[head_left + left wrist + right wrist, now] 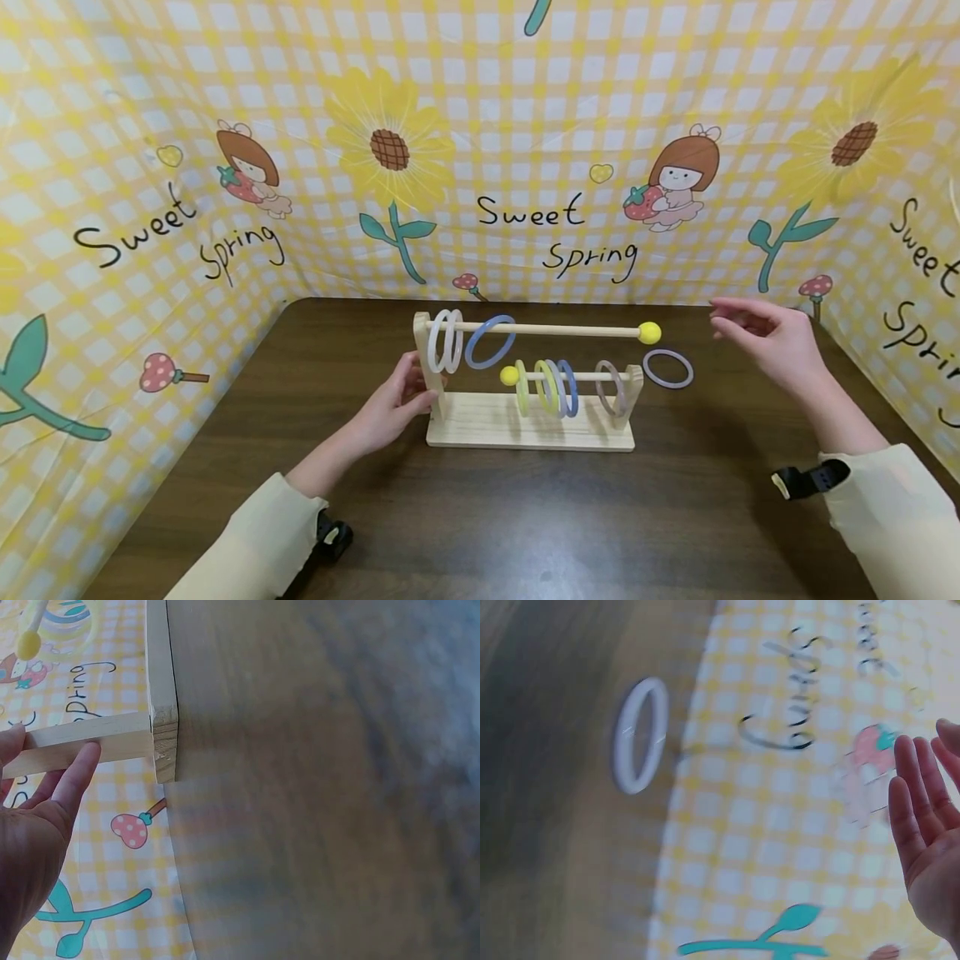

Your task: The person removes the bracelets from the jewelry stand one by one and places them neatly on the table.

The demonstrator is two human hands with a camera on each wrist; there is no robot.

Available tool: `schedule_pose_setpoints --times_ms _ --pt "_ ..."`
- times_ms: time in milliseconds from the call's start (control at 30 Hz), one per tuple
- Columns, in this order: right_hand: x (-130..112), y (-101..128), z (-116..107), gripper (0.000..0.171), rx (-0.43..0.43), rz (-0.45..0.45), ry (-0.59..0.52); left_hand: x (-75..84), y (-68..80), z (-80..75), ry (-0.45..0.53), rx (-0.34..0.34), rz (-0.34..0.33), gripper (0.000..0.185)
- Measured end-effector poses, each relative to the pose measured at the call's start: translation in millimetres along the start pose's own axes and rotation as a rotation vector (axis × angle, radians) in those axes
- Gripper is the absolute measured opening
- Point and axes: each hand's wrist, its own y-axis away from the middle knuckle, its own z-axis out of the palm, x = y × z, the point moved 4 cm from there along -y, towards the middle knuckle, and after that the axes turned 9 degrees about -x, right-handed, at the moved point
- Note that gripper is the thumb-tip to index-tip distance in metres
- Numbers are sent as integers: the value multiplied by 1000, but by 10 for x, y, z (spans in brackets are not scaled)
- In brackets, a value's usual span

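A wooden rack stands mid-table with two rods tipped by yellow balls. The upper rod carries two white rings and a blue ring. The lower rod holds yellow, lilac, blue and mauve rings. My left hand rests its fingers against the rack's left post. My right hand hovers open and empty in the air to the right of the rack, above and beyond a loose lilac ring lying flat on the table; the right wrist view shows that ring too.
The dark wooden table is boxed in by a yellow checked "Sweet Spring" cloth at the back and both sides. Bare tabletop stretches in front of the rack.
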Motion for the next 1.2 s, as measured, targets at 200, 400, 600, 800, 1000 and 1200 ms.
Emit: schedule_pose_setpoints --times_ms 200,400,600,800,1000,1200 --pt "-326 65 -26 27 37 -90 -58 -10 -1 0 -3 0 -4 43" --pt "-660 129 20 29 52 -215 -102 -3 -3 -3 -7 -2 -11 43" --pt "-877 153 158 25 50 -306 -167 2 1 -5 -2 1 -13 43" --pt "-1052 146 339 25 28 -311 -161 4 -4 -5 -12 4 -10 46" --pt "-1151 128 538 29 -32 -298 -148 3 -7 -6 -17 3 -14 45" --pt "-1191 130 780 31 -129 -302 -149 -46 8 -6 -6 -28 -40 45"
